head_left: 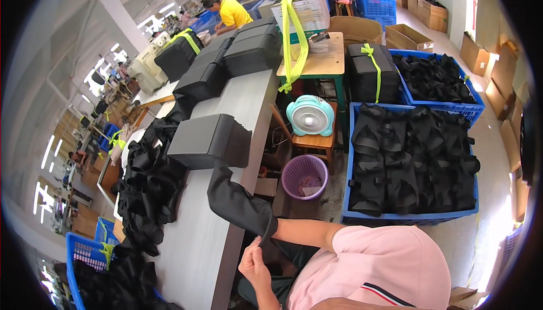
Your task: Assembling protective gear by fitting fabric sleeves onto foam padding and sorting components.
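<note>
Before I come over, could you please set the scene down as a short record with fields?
Left hand: the left hand seems to pinch the near edge of a black fabric piece
Right hand: hidden by that piece, apparently inside it; only the bare right forearm shows
Grey workbench: bears a block of stacked black pieces; a loose black fabric heap lies along its left side
Right of bench: turquoise fan on a wooden stool; purple plastic basket nearby
Farther right: blue plastic crate filled with black fabric
</note>
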Tool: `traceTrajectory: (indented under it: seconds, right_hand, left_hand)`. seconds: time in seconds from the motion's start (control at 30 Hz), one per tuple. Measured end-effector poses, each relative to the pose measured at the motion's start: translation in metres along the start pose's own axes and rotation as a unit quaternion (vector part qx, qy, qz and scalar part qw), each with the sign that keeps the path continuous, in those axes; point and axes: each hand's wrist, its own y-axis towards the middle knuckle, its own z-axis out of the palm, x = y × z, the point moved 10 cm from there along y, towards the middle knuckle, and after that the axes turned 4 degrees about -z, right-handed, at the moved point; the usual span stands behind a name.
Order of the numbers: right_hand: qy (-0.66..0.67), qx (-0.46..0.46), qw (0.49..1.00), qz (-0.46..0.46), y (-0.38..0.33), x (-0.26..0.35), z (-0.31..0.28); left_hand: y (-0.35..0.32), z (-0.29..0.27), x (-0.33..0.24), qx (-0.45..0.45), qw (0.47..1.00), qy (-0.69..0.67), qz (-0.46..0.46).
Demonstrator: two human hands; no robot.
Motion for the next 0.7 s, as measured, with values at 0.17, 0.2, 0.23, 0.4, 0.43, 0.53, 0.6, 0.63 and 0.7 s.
traceTrajectory:
  seconds: [0.17, 0.2, 0.23, 0.4, 0.43, 0.53, 0.6, 0.63, 0.7]
  right_hand:
    - [-0.004, -0.02, 1.0, 0.009, 0.013, -0.04, 0.001]
    - [-0.005, -0.015, 1.0, 0.019, 0.004, -0.06, 0.009]
    - [-0.005, -0.011, 1.0, 0.029, -0.006, -0.08, 0.016]
    - [-0.154, 0.226, 0.95, 0.149, -0.067, -0.093, 0.075]
    - [-0.154, 0.25, 0.954, 0.063, -0.082, -0.087, 0.079]
    - [-0.184, 0.353, 0.906, 0.141, -0.132, -0.13, 0.052]
    - [-0.028, 0.287, 0.922, 0.26, -0.129, -0.14, 0.024]
    - [-0.005, 0.235, 0.939, 0.252, -0.118, -0.137, 0.015]
    - [-0.042, 0.105, 0.981, 0.16, -0.085, -0.128, -0.009]
  left_hand:
    - [0.019, -0.05, 0.032, -0.184, 0.961, -0.174, -0.116]
    - [0.03, -0.068, 0.039, -0.215, 0.957, -0.167, -0.102]
    - [0.04, -0.087, 0.05, -0.244, 0.953, -0.159, -0.089]
    - [0.076, -0.15, 0.036, -0.298, 0.952, -0.029, -0.066]
    - [0.086, -0.166, 0.035, -0.317, 0.945, -0.03, -0.074]
    - [0.099, -0.214, 0.025, -0.354, 0.935, -0.01, -0.011]
    - [0.095, -0.215, 0.025, -0.333, 0.937, -0.1, -0.033]
    - [0.087, -0.22, 0.03, -0.337, 0.934, -0.12, -0.021]
    - [0.078, -0.214, 0.031, -0.332, 0.935, -0.126, -0.01]
